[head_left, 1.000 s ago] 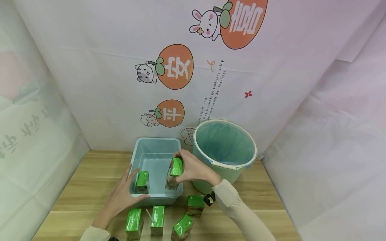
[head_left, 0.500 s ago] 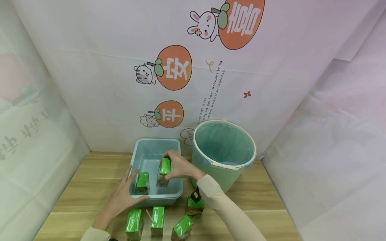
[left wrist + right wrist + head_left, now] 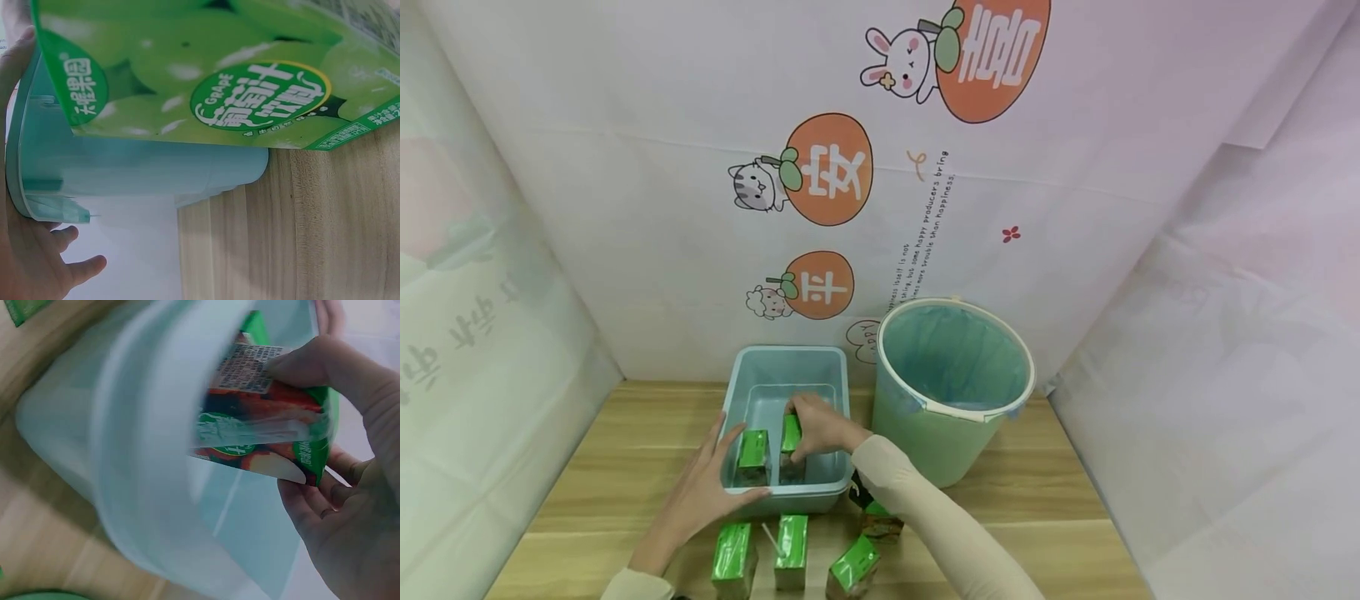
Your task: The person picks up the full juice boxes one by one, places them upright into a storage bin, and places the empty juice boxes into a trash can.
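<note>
A light-blue plastic basin (image 3: 793, 357) stands on the wooden table. Inside it, my right hand (image 3: 823, 429) grips a juice box (image 3: 791, 433) between thumb and fingers; the right wrist view shows its red-brown side and a clear-wrapped straw on the juice box (image 3: 262, 419). Just left of it, another green-topped juice box (image 3: 753, 454) stands in the basin's front left corner. My left hand (image 3: 700, 492) rests at the basin's front left corner with fingers spread, thumb by the front rim. A green grape juice box (image 3: 219, 75) looms close in the left wrist view.
In front of the basin stand several juice boxes, such as one at the left (image 3: 733, 558), one with a straw (image 3: 792, 554) and a tilted one (image 3: 853, 567). Another juice box (image 3: 880, 527) is partly behind my right sleeve. A tall green bucket (image 3: 925, 433) stands right of the basin.
My right hand has carried its juice box leftward and down into the basin, beside the other one. The left hand has stayed at the basin's corner.
</note>
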The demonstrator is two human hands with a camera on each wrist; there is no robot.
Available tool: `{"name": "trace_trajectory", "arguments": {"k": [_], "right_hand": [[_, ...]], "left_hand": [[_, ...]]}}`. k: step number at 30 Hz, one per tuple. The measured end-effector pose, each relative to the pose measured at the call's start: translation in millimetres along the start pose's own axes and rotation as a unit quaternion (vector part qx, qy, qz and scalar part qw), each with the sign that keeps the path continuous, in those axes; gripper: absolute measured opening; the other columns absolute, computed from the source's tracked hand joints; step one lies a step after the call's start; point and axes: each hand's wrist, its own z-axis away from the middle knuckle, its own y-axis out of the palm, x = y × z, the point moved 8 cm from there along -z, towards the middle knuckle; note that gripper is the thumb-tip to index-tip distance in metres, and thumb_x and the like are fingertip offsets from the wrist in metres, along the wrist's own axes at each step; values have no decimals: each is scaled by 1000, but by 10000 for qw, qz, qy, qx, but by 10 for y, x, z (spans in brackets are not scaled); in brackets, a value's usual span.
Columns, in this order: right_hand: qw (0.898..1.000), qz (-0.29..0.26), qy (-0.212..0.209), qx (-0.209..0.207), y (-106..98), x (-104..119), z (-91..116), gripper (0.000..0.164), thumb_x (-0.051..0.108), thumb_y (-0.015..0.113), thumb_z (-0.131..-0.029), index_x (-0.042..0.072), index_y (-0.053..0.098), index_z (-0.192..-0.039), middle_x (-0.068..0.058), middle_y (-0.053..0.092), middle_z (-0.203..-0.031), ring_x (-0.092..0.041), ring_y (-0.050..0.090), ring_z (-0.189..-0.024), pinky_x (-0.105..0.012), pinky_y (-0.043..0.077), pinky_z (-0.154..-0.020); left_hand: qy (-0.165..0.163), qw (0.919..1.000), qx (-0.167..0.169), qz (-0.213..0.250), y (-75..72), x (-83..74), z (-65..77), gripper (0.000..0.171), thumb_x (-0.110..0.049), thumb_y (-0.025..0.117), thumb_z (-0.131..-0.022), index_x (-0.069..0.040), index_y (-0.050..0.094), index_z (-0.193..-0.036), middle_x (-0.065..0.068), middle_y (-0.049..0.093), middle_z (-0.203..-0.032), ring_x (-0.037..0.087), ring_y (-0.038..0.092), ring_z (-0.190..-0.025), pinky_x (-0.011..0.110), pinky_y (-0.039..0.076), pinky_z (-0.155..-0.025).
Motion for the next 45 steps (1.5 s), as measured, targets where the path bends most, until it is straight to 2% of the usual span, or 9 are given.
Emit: {"name": "trace_trajectory", "arguments": {"k": [6, 10, 14, 19, 23, 28, 36, 40, 45], "right_hand": [[10000, -30, 31, -51, 153, -22, -73, 62, 16, 97, -78, 3, 60, -126, -5, 60, -114, -12, 54, -96, -21, 52, -82], [9999, -60, 144, -1, 231, -31, -103, 61, 15, 98, -76, 4, 61, -123, -3, 59, -109, -10, 51, -91, -20, 51, -78], [9991, -38, 396, 167, 335, -58, -121, 61, 17, 97, -78, 6, 60, -125, -3, 59, -113, -12, 54, -98, -21, 53, -83], [9974, 400, 460, 382, 446, -45, -126, 63, 22, 96, -81, 9, 58, -129, -3, 58, -119, -16, 56, -112, -22, 53, -91], [9964, 608, 456, 364, 468, -29, -129, 65, 23, 96, -80, 10, 57, -130, -3, 57, -121, -17, 55, -115, -23, 54, -91], [9967, 498, 557, 330, 468, -38, -98, 67, 22, 96, -81, 10, 57, -134, -5, 57, -125, -18, 54, -119, -23, 54, -93], [9967, -320, 563, 479, 295, -45, 96, 88, 27, 90, -87, 6, 43, -158, -13, 48, -155, -25, 49, -142, -32, 50, -111], [9964, -731, 176, 388, 119, -32, 266, 82, 22, 87, -90, 5, 44, -158, -14, 47, -156, -28, 50, -142, -34, 49, -112], [9958, -841, -327, 182, -49, -56, 520, 71, 14, 84, -92, 3, 49, -153, -15, 52, -153, -31, 52, -139, -36, 49, -113]], "left_hand": [[9, 10000, 13, 79, -1, -16, -15, 113, -61, 88, -78, -15, 34, -165, 15, 2, -178, 68, 33, -142, 87, 37, -101], [34, 9999, 14, 104, 1, -17, -17, 112, -59, 88, -78, -14, 33, -165, 16, 1, -178, 68, 32, -142, 87, 36, -101], [70, 9999, -14, 92, 5, -27, -30, 111, -60, 88, -79, -14, 34, -165, 17, 3, -177, 67, 33, -142, 87, 37, -101], [119, 9999, -18, 52, 9, -63, -34, 111, -64, 86, -79, -14, 34, -164, 19, 5, -177, 69, 35, -140, 86, 37, -100], [122, 9999, -12, 10, 8, -84, -37, 112, -65, 85, -78, -13, 35, -164, 19, 5, -177, 68, 35, -140, 87, 36, -100], [116, 9999, -8, -16, -1, -93, -35, 112, -63, 87, -77, -13, 35, -164, 19, 5, -177, 67, 37, -139, 86, 36, -101], [83, 10000, -49, 0, -4, -65, -28, 112, -62, 88, -77, -14, 36, -164, 18, 5, -177, 68, 36, -140, 87, 35, -101], [42, 10000, -88, -18, -13, -46, -9, 113, -63, 88, -76, -14, 36, -164, 17, 4, -177, 69, 35, -139, 88, 34, -100], [20, 10000, -47, -13, -15, -26, 22, 113, -63, 88, -77, -15, 35, -164, 16, 2, -177, 70, 35, -139, 89, 34, -99]]}}
